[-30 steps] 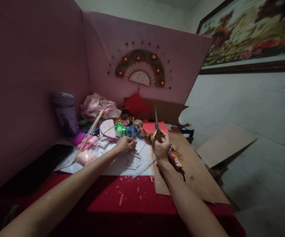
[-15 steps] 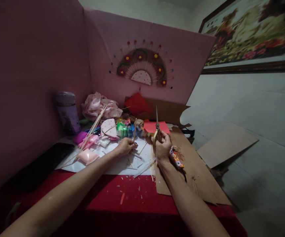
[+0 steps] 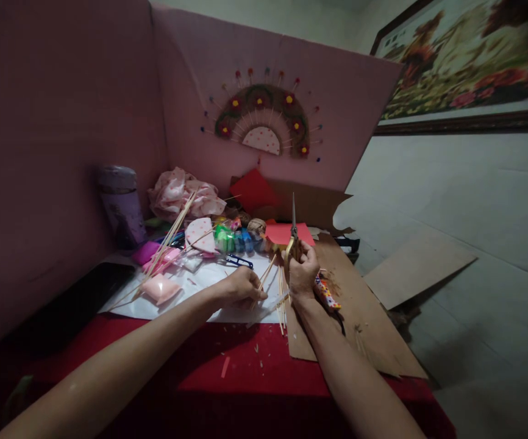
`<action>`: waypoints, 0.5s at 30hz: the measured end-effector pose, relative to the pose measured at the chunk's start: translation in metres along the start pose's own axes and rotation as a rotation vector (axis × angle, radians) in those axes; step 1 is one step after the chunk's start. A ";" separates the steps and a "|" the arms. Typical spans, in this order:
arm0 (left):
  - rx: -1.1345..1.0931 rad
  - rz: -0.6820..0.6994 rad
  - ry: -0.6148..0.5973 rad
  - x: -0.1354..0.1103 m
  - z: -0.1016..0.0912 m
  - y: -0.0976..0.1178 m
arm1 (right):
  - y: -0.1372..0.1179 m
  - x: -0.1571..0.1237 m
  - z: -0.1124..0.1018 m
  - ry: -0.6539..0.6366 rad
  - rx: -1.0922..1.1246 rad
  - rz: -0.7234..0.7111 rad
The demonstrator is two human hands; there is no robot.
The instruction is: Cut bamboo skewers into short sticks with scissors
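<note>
My left hand is low over the white paper, its fingers closed around thin wooden sticks that slant up to the right. My right hand grips a pair of scissors with gold-coloured handles, the blades pointing upward and closed together. Just beyond my left hand lie small blue thread snips. Several more sticks rest between my hands, at the edge of the brown cardboard. A flower-patterned handle lies beside my right wrist.
Behind are bags of coloured clay, a twine ball, red paper and bundled dotted cloth. A purple tumbler stands left. Scraps litter the red tablecloth. A decorated half-circle fan is on the pink panel.
My left hand has moved slightly down and right; the upright stick has given way to slanting sticks in its fingers. The blue snips now show. My right hand keeps the scissors nearly in place.
</note>
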State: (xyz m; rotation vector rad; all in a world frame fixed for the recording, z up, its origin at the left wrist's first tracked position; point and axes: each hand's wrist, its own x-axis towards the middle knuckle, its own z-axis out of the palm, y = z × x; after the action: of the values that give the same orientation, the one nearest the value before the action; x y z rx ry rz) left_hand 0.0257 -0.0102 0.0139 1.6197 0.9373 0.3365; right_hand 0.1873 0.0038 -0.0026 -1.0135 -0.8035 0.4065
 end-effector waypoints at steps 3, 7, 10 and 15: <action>0.001 -0.021 0.024 0.003 0.000 -0.003 | 0.000 0.000 0.000 -0.006 -0.004 -0.010; 0.083 -0.051 0.063 0.006 0.006 0.000 | 0.001 0.001 -0.001 -0.001 -0.001 -0.009; 0.164 -0.043 0.132 0.006 0.008 0.004 | 0.002 0.002 -0.001 0.003 0.003 -0.013; 0.467 0.023 0.417 0.010 -0.006 0.012 | 0.004 0.002 0.000 0.001 0.038 -0.003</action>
State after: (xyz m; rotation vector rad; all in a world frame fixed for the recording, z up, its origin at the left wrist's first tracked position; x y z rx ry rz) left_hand 0.0325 0.0006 0.0237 2.0286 1.3902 0.5120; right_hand 0.1890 0.0073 -0.0052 -0.9773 -0.7936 0.4166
